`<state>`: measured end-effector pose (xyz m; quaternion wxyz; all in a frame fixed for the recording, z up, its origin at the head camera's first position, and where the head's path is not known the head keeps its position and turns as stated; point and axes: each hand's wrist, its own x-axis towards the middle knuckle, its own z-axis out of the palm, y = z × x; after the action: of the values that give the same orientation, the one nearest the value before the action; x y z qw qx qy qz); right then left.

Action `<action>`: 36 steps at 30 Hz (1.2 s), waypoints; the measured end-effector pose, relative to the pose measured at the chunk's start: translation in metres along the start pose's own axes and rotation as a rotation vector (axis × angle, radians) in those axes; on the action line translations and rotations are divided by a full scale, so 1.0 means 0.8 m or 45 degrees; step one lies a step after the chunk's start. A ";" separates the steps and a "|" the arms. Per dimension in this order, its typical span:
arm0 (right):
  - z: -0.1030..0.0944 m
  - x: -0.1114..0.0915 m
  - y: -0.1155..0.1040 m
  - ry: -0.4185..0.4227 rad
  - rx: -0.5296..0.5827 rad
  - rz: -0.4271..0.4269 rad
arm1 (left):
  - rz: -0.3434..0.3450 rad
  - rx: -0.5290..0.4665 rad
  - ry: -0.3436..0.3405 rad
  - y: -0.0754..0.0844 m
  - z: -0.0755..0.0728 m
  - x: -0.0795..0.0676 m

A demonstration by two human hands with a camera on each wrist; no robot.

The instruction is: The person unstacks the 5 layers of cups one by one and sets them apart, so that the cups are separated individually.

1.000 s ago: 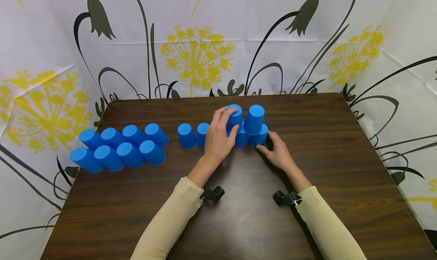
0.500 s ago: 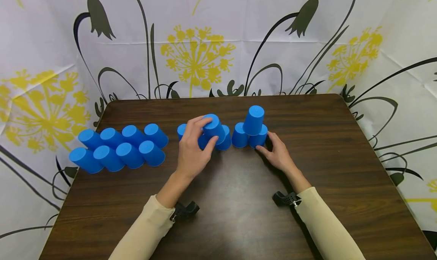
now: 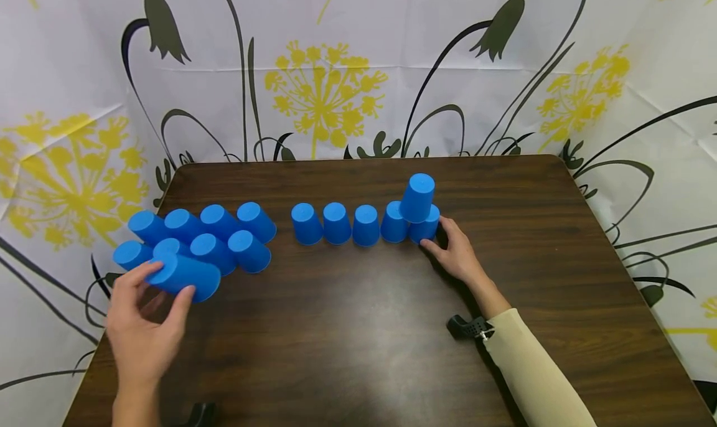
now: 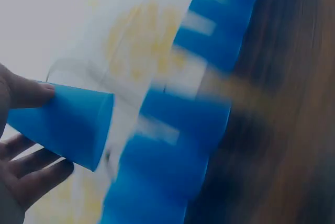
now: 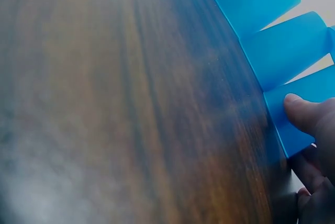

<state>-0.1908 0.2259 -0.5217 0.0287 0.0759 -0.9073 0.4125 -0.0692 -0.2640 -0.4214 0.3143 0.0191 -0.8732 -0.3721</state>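
Note:
My left hand (image 3: 142, 333) holds a blue plastic cup (image 3: 187, 276) tilted in the air, thumb on one side and fingers on the other. The cup hangs in front of a two-row group of upside-down blue cups (image 3: 250, 253) at the left, covering part of it. In the left wrist view, the held cup (image 4: 73, 122) is apart from the blurred row. My right hand (image 3: 458, 251) grips the rightmost cup (image 3: 424, 229) of a middle row, its thumb pressing the cup's near side (image 5: 298, 122). One cup (image 3: 418, 198) stands upside down on top of the row's two rightmost cups.
The rest of the middle row consists of upside-down cups, including this one (image 3: 366, 226), standing side by side. Under everything lies a dark wooden table (image 3: 358, 340). A white floral curtain (image 3: 426, 91) hangs behind its far edge.
My left hand has taken a cup off the middle row's second tier and carried it left and nearer, to the left group. My right hand has stayed at the rightmost cup.

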 end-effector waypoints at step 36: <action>-0.001 -0.001 0.001 0.011 0.012 -0.022 | -0.646 0.402 -0.154 -0.132 -0.031 0.015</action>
<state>-0.1903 0.2269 -0.5219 0.0361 0.0822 -0.9046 0.4168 -0.0858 -0.3593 -0.4713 0.1520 0.2632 -0.9046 -0.2990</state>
